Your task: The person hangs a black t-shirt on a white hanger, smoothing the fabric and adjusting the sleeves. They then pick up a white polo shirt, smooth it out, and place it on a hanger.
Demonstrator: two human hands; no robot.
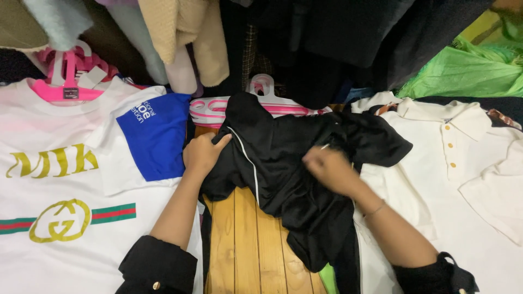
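A black garment (pixel 283 163) was found crumpled on the wooden table (pixel 245 245), between a white printed T-shirt (pixel 60 190) and a white polo shirt (pixel 452 163). Its left edge was gripped by the left hand (pixel 202 154); its middle was pinched by the blurred right hand (pixel 329 169).

The black garment (pixel 294 174) I'm handling lies crumpled on the wooden board; it has a thin white piping stripe; its top rests over a pink hanger; its lower end trails toward me.
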